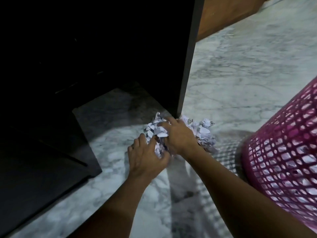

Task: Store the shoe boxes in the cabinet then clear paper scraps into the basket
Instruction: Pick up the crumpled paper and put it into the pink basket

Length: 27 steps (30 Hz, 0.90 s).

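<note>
A heap of crumpled white paper scraps (204,133) lies on the marble floor at the foot of the dark cabinet's door edge (187,69). My left hand (145,157) cups the heap's near left side, fingers curled around scraps. My right hand (178,134) presses over the top of the heap, fingers closed on paper. A pink mesh basket (281,152) stands to the right, close to my right forearm, with paper showing through its wall. No shoe boxes are visible; the cabinet interior is too dark to see into.
The open dark cabinet (85,57) fills the left and upper frame, its lower panel (42,169) jutting onto the floor. A brown wooden surface (228,12) runs across the upper right. Grey-veined marble floor (248,66) spreads between cabinet and basket.
</note>
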Motion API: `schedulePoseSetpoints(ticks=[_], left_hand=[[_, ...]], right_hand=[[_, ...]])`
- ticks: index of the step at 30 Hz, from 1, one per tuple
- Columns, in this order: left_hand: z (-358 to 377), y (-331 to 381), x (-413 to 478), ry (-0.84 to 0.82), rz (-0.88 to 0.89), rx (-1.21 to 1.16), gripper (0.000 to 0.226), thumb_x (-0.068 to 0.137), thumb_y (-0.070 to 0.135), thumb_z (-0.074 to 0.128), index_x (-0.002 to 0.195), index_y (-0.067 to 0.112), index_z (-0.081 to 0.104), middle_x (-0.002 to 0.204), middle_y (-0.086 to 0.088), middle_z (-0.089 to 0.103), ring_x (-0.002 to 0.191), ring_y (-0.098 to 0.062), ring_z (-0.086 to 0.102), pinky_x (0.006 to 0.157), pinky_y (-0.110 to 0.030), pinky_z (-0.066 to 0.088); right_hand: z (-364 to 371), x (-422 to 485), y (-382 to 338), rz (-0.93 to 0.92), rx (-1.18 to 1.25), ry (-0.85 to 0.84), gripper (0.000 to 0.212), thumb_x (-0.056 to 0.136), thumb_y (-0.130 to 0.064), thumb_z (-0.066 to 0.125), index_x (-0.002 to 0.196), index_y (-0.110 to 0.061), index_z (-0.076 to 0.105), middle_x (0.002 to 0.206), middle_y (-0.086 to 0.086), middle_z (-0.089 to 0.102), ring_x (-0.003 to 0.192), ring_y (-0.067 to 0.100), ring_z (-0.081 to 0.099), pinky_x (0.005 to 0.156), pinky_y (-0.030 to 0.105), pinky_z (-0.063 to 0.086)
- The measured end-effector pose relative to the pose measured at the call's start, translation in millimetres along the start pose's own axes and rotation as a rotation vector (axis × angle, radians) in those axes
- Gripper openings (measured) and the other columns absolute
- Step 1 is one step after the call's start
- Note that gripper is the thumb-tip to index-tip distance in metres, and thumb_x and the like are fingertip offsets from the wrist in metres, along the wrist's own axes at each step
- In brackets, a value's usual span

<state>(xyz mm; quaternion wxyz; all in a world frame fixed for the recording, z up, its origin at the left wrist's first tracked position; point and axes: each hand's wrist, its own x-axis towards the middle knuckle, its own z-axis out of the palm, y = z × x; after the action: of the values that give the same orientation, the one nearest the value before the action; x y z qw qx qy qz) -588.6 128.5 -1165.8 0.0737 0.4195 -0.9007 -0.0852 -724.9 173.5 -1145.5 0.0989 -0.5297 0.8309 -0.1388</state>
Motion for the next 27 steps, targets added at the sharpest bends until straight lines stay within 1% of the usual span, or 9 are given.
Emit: schedulePoseSetpoints(ticks=[2, 5, 7, 9, 14, 19, 22, 24, 27], left_hand=[[2, -3, -6, 0.017, 0.059, 0.021, 0.065, 0.068, 0.070, 0.048, 0.121, 0.033, 0.057, 0.121, -0.001, 0.054, 0.105, -0.026, 0.052, 0.082, -0.038, 0.039], [5, -8, -5, 0.006, 0.097, 0.065, 0.069, 0.067, 0.074, 0.051, 0.122, 0.033, 0.057, 0.123, -0.004, 0.055, 0.102, -0.028, 0.054, 0.079, -0.038, 0.041], [9, -13, -3, 0.028, 0.112, 0.062, 0.058, 0.069, 0.065, 0.055, 0.115, 0.031, 0.062, 0.113, -0.005, 0.058, 0.093, -0.029, 0.056, 0.073, -0.037, 0.041], [12, -17, -1, 0.053, 0.116, 0.057, 0.048, 0.069, 0.056, 0.055, 0.106, 0.029, 0.066, 0.099, -0.004, 0.060, 0.084, -0.029, 0.058, 0.068, -0.036, 0.041], [9, -18, 3, 0.029, 0.098, -0.032, 0.040, 0.066, 0.050, 0.049, 0.090, 0.024, 0.067, 0.080, -0.003, 0.061, 0.075, -0.030, 0.063, 0.063, -0.036, 0.047], [-3, -18, 2, 0.157, -0.038, -0.293, 0.043, 0.065, 0.053, 0.055, 0.094, 0.023, 0.067, 0.096, -0.001, 0.068, 0.083, -0.031, 0.065, 0.063, -0.030, 0.047], [-8, -19, 5, 0.176, -0.062, -0.392, 0.048, 0.068, 0.049, 0.057, 0.106, 0.022, 0.070, 0.107, -0.001, 0.069, 0.094, -0.032, 0.065, 0.070, -0.032, 0.049], [-10, -22, 9, 0.151, -0.108, -0.456, 0.038, 0.070, 0.041, 0.064, 0.103, 0.023, 0.070, 0.104, 0.000, 0.069, 0.093, -0.030, 0.064, 0.073, -0.033, 0.049], [-14, -31, 13, 0.161, -0.243, -0.587, 0.021, 0.072, 0.039, 0.063, 0.088, 0.025, 0.062, 0.084, 0.004, 0.065, 0.080, -0.024, 0.062, 0.067, -0.036, 0.053]], right_hand=[[7, 0, 3, -0.083, -0.052, -0.027, 0.054, 0.093, -0.035, 0.056, 0.145, -0.033, 0.045, 0.159, 0.003, 0.031, 0.133, 0.036, 0.039, 0.104, 0.046, 0.039], [8, -2, 8, -0.146, -0.086, -0.009, 0.049, 0.090, -0.029, 0.063, 0.138, -0.025, 0.056, 0.149, 0.012, 0.045, 0.130, 0.037, 0.043, 0.105, 0.045, 0.037], [7, -1, 9, -0.185, -0.011, -0.007, 0.036, 0.081, -0.019, 0.070, 0.117, -0.017, 0.070, 0.127, 0.018, 0.060, 0.113, 0.040, 0.056, 0.096, 0.047, 0.047], [11, 0, 16, -0.158, 0.119, 0.005, 0.028, 0.071, -0.018, 0.070, 0.098, -0.014, 0.075, 0.106, 0.017, 0.065, 0.095, 0.038, 0.063, 0.079, 0.045, 0.054], [13, -10, 7, -0.035, 0.304, -0.034, 0.033, 0.068, -0.032, 0.060, 0.091, -0.013, 0.075, 0.101, 0.011, 0.064, 0.095, 0.029, 0.062, 0.078, 0.039, 0.052], [7, -30, -4, 0.090, 0.536, 0.183, 0.024, 0.073, -0.025, 0.072, 0.096, -0.017, 0.075, 0.106, 0.005, 0.062, 0.100, 0.016, 0.059, 0.088, 0.031, 0.048], [-1, -40, -11, 0.127, 0.584, 0.295, 0.018, 0.078, -0.012, 0.072, 0.096, -0.011, 0.074, 0.105, 0.007, 0.063, 0.097, 0.015, 0.059, 0.090, 0.023, 0.044], [-4, -42, -6, 0.164, 0.579, 0.391, 0.013, 0.080, -0.004, 0.069, 0.091, -0.008, 0.075, 0.098, 0.009, 0.067, 0.098, 0.020, 0.060, 0.085, 0.016, 0.040], [-11, -47, 8, 0.237, 0.584, 0.486, 0.016, 0.080, 0.003, 0.069, 0.088, -0.009, 0.076, 0.094, 0.008, 0.070, 0.099, 0.026, 0.061, 0.081, 0.006, 0.036]])
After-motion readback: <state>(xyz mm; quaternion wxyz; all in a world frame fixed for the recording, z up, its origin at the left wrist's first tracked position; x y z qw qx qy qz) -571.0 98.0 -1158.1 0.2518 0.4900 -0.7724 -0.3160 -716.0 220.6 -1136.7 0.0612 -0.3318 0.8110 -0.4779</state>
